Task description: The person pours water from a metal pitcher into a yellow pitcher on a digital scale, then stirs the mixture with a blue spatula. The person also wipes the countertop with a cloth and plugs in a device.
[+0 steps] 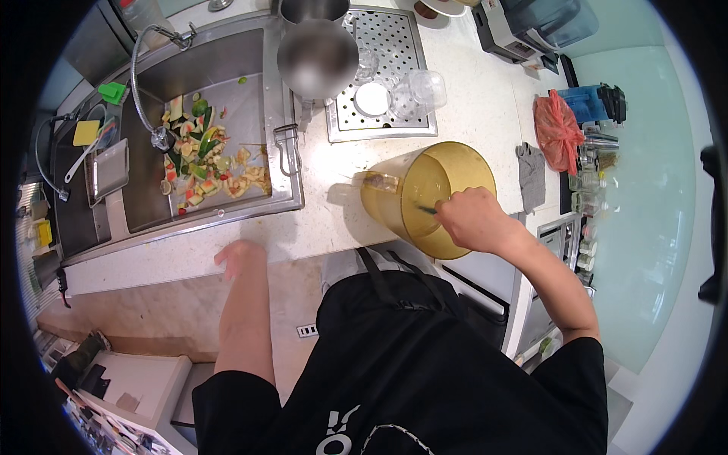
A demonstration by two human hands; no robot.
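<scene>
A tall yellow translucent container (387, 196) stands near the counter's front edge with liquid in it. My right hand (472, 220) is over its mouth, closed on the handle of a dark utensil (426, 209) that reaches inside; the utensil's far end is hidden. My left hand (243, 256) rests at the counter's front edge, before the sink, and holds nothing visible; its fingers are partly hidden. Fruit scraps and peels (202, 156) lie in the steel sink (242, 108), left of the container.
Clear plastic containers (418, 94) and a white round item (372, 99) sit on the perforated drain tray (387, 133). A flexible-hose faucet (136, 85) hangs over the sink. To the right are a grey cloth (530, 176), a red plastic bag (556, 133) and a blue pitcher (586, 103).
</scene>
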